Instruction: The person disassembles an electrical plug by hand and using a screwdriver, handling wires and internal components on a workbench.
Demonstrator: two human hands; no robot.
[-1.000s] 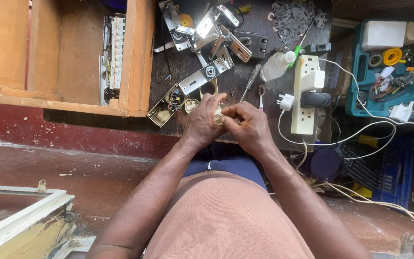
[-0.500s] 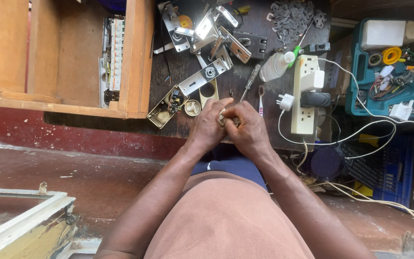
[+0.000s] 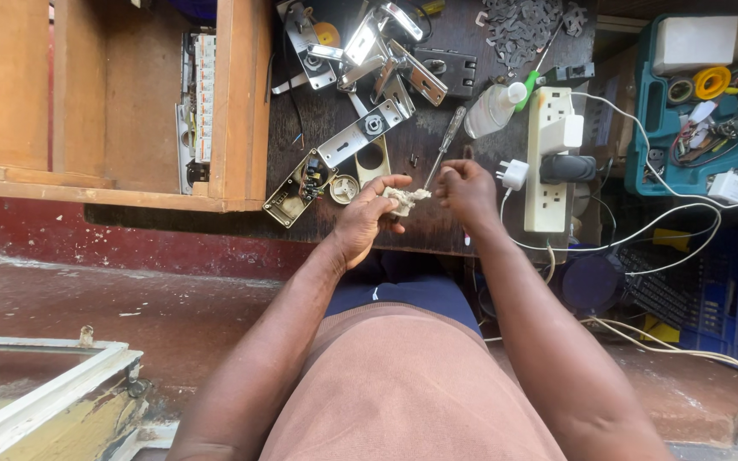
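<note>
Wood cabinet (image 3: 113, 102) left, lock parts (image 3: 360, 51) on bench, power strip (image 3: 548, 162), teal toolbox (image 3: 651, 162) right.

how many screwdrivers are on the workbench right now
2. One screwdriver with a clear handle lies just beyond the right hand. A green-handled one lies by the white bottle. Others may be hidden among the lock parts.

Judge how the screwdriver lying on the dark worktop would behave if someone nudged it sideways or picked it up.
The screwdriver has a rounded clear handle and a thin straight shaft, so a sideways nudge would probably roll it. It looks rigid, so it should lift without bending. It lies on the worktop close to the bottle and the right hand, so rolling would likely stop soon.
</note>
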